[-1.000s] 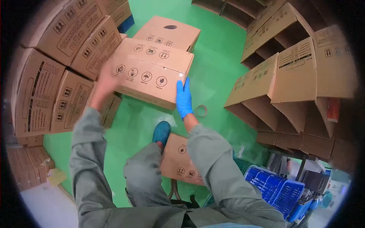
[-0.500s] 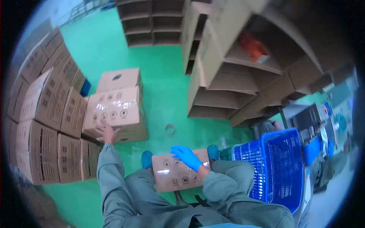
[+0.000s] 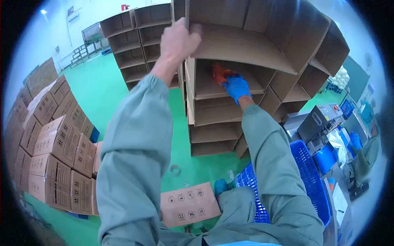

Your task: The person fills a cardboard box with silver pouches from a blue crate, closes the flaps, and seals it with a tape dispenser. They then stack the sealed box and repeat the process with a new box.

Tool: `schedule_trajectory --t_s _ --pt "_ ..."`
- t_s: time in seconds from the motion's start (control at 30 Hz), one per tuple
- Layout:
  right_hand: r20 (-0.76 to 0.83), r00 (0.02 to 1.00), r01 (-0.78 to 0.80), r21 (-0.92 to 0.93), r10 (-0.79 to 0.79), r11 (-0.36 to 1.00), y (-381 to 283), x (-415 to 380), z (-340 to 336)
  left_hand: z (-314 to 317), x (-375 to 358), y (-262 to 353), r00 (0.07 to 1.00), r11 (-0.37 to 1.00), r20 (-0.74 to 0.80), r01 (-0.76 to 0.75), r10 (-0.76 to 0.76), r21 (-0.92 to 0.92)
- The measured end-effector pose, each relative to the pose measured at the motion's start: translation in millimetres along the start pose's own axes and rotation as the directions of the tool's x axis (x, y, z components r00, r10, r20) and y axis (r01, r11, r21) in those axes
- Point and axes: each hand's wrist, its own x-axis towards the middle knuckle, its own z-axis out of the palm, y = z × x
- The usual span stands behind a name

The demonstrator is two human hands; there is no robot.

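My bare left hand [image 3: 178, 44] is raised at the left edge of an upper open cardboard box [image 3: 242, 45], its fingers curled round that edge and slightly blurred. Gloved in blue, my right hand [image 3: 237, 87] reaches into the box compartment below. It is closed on an orange-red tape dispenser [image 3: 220, 74], part of which the glove hides. Down between my legs lies a closed carton [image 3: 190, 205] with printed handling symbols, touched by neither hand.
Open cardboard boxes [image 3: 215, 141] stack up like shelves ahead, with more [image 3: 131, 53] behind. Sealed cartons [image 3: 55, 139] are piled at left. A blue plastic basket [image 3: 305, 164] stands at my right, near a machine [image 3: 314, 125]. A ring-shaped tape core [image 3: 175, 169] lies on the green floor.
My left hand has left the sealed carton at left and risen to the open box. My right hand has moved from the carton between my legs up to the dispenser. The view has tilted up.
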Motion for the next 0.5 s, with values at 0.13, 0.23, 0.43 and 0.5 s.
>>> schedule_trajectory --t_s 0.13,0.23,0.43,0.5 --pt "-0.232 0.969 -0.085 0.013 0.086 0.996 11 -7 -4 -56 6 4 0.991 0.960 -0.135 0.042 -0.004 0.276" --pt "-0.452 0.883 -0.054 0.170 0.127 0.984 17 -50 -12 -153 -18 -27 0.953 0.983 -0.303 0.070 -0.016 0.170" --pt "-0.092 0.976 0.215 0.559 -0.198 0.801 48 -291 -75 -373 -229 -85 0.855 0.876 -0.362 0.451 -0.371 0.169" --pt "-0.146 0.989 0.042 0.497 0.036 0.867 86 -361 -105 -396 -291 -84 0.728 0.794 -0.323 0.584 -0.605 -0.169"
